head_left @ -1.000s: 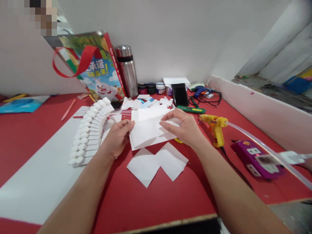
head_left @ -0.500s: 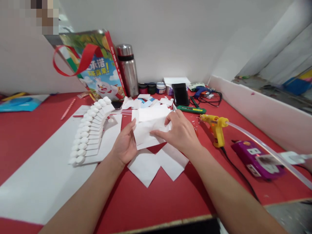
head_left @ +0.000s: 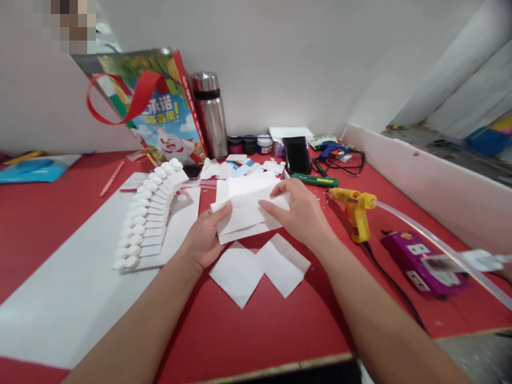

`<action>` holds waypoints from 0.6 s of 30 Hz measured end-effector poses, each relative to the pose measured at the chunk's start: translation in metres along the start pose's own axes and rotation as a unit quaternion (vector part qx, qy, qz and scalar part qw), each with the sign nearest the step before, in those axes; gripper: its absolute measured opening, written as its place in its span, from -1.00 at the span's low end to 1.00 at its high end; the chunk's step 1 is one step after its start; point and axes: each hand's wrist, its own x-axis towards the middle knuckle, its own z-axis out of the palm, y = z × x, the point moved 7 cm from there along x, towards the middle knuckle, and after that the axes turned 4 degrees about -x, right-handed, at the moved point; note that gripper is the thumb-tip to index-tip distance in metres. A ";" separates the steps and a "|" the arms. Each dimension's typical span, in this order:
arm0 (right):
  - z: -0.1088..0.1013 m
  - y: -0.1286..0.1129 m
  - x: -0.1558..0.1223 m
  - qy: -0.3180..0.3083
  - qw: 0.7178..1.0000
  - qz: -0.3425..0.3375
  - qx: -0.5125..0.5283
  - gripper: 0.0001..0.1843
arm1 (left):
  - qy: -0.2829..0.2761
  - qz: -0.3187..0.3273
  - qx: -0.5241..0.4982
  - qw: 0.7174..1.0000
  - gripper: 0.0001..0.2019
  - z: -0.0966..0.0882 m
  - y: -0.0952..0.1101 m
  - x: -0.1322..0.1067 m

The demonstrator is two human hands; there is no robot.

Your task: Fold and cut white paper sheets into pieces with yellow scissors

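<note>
Several white paper sheets [head_left: 245, 209] are held in layers above the red table between my two hands. My left hand [head_left: 205, 237] grips their left side, its thumb lying on top and the other fingers hidden underneath. At the right edge, my right hand [head_left: 303, 214] pinches the top sheet with thumb and forefinger. Just below the hands, two white paper squares [head_left: 238, 274] lie on the table, touching at their corners. To the left of my left hand stands a curved white piece with a row of round white discs [head_left: 138, 230].
A yellow glue gun [head_left: 356, 210] with its cord and a purple box [head_left: 424, 261] lie on the right. Behind the sheets are a green cutter knife [head_left: 314, 180], paper scraps [head_left: 216, 169], small paint jars [head_left: 250, 144], a steel flask [head_left: 211, 117] and a printed bag [head_left: 160, 112].
My left thumb has come over the top sheet. That sheet has shifted left and now lies flatter. My right hand has moved slightly right.
</note>
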 end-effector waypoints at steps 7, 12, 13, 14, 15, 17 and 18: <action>0.012 0.024 0.001 -0.099 0.867 0.223 0.434 -0.31 | -0.013 -0.017 -0.001 1.000 -0.71 -0.005 0.014 0.001; 0.029 0.016 -0.012 -0.222 0.796 0.288 0.483 -0.47 | -0.021 -0.011 0.007 1.000 -0.73 -0.002 0.016 -0.002; 0.030 0.016 -0.013 -0.225 0.795 0.294 0.480 -0.46 | -0.026 -0.014 0.007 1.000 -0.72 -0.002 0.016 -0.002; 0.031 0.017 -0.014 -0.226 0.795 0.301 0.476 -0.46 | -0.031 -0.018 0.007 0.999 -0.72 -0.002 0.016 -0.002; 0.031 0.018 -0.015 -0.224 0.796 0.307 0.471 -0.46 | -0.035 -0.021 0.008 0.999 -0.72 -0.002 0.016 -0.003; 0.031 0.019 -0.015 -0.213 0.802 0.313 0.462 -0.47 | -0.036 -0.024 0.010 0.999 -0.73 -0.002 0.015 -0.002; 0.030 0.020 -0.014 -0.205 0.807 0.312 0.458 -0.48 | -0.034 -0.026 0.011 0.999 -0.73 -0.002 0.015 -0.002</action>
